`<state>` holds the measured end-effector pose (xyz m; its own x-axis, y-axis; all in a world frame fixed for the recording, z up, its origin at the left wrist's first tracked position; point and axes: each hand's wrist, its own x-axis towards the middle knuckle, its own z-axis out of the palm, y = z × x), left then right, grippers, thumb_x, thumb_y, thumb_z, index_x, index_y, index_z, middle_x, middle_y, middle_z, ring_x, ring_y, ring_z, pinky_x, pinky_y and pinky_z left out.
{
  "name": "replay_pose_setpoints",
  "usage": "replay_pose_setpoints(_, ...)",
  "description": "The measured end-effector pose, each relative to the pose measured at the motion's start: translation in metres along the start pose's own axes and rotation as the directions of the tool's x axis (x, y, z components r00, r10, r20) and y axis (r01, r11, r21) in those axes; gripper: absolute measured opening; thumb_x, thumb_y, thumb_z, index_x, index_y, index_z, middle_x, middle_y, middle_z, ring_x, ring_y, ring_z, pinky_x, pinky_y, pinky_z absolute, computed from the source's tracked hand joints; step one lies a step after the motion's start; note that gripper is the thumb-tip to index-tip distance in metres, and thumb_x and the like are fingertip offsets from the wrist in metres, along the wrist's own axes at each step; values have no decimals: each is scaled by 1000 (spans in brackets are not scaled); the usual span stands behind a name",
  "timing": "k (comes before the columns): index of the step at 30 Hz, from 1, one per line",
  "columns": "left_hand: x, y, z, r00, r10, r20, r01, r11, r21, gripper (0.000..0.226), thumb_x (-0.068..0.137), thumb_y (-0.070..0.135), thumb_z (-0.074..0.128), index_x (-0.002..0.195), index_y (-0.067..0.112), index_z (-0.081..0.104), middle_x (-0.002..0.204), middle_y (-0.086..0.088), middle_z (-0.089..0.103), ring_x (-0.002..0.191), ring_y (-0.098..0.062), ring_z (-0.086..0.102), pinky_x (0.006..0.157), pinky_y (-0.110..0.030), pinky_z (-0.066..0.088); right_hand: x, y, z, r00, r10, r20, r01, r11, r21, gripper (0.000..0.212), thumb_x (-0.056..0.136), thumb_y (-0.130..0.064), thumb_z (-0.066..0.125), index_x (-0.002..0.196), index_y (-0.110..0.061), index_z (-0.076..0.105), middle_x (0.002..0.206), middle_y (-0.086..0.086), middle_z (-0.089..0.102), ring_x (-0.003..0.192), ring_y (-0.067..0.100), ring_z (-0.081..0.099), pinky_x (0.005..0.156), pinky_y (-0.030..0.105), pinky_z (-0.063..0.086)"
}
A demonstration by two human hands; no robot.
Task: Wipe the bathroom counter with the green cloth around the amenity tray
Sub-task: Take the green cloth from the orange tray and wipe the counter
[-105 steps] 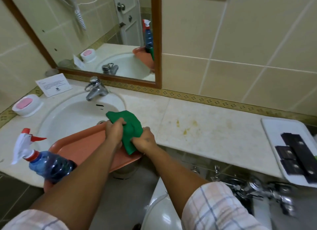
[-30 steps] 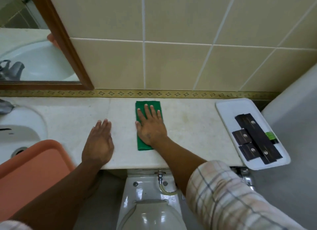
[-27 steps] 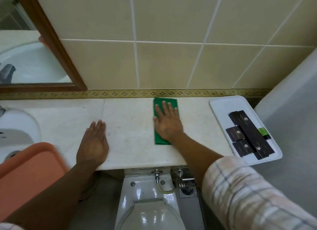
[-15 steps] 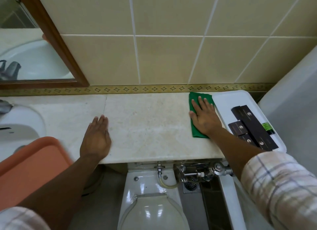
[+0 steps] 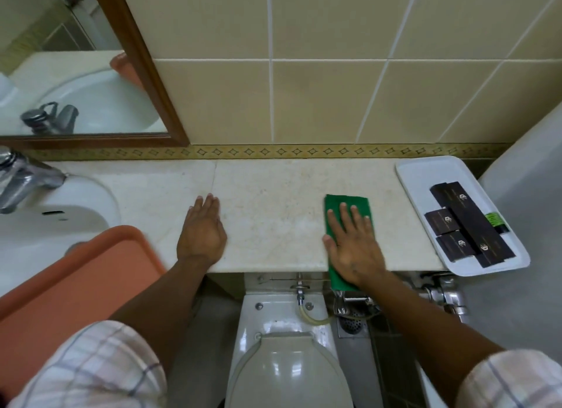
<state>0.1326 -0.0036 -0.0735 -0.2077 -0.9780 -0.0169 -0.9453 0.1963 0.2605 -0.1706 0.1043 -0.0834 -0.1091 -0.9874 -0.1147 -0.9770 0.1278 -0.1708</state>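
Note:
A folded green cloth (image 5: pixel 334 205) lies on the beige marble counter (image 5: pixel 273 200), its near end hanging over the front edge. My right hand (image 5: pixel 352 246) presses flat on the cloth with fingers spread. To its right sits the white amenity tray (image 5: pixel 416 170) holding several black boxes (image 5: pixel 468 222); cloth and tray are apart. My left hand (image 5: pixel 202 232) rests flat on the bare counter near the front edge, holding nothing.
A white sink (image 5: pixel 45 225) with a chrome tap (image 5: pixel 21 176) is at the left. An orange tray (image 5: pixel 76 286) lies across the sink's near side. A toilet (image 5: pixel 286 346) and pipes stand below the counter. A wood-framed mirror (image 5: pixel 143 63) hangs on the tiled wall.
My right hand has slid the cloth from beside the amenity tray leftward and toward the front edge. My left hand has stayed put.

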Motion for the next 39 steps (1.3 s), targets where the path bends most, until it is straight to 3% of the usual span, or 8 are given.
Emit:
replay_pose_setpoints(7,3,-4,6,999,-2,-34,2,1000,2,53,101,20,32,153,8,31,161,-8,29,151,-24,19,124,-36,13,20,-163,35,977,-211,33,209,977,45,67,98,-53,9,156,-23,-4,164,11,-8,150,32,-16,120,53,-9)
replay_pose_setpoints(15,5,-11,17,999,-17,-31,18,999,29,56,102,33,30,155,17,23,164,-1,21,153,-17,11,122,-33,5,103,-189,23,971,-230,70,226,973,54,65,99,-50,14,157,-24,0,166,10,-7,151,31,-14,120,49,-11)
replay_pose_setpoints(20,10,-17,21,999,-14,-43,15,1000,11,53,102,30,33,153,18,30,162,1,27,152,-17,15,123,-34,11,132,-192,12,968,-240,69,236,970,64,64,101,-49,17,157,-23,5,166,10,-3,152,31,-10,121,50,-7)
replay_pose_setpoints(26,10,-20,17,998,37,-58,-36,999,15,57,96,29,30,147,6,42,154,-10,42,147,-27,32,120,-39,21,131,-137,1,985,-163,51,158,983,91,63,100,-48,17,157,-23,6,166,10,-1,152,30,-8,121,49,-7)
replay_pose_setpoints(34,6,-8,8,997,47,-55,-49,998,-31,62,91,27,29,145,0,44,153,-17,41,146,-35,32,120,-45,22,97,60,-25,989,147,-32,-146,988,44,63,101,-52,12,157,-26,5,166,9,-2,152,29,-6,122,48,-5)
replay_pose_setpoints(39,5,-2,6,999,19,-30,-20,999,-25,63,90,26,27,147,1,40,156,-14,37,148,-31,28,122,-42,19,90,68,-21,986,163,-33,-162,987,22,63,102,-49,14,158,-23,4,166,9,-3,152,28,-9,121,45,-9)
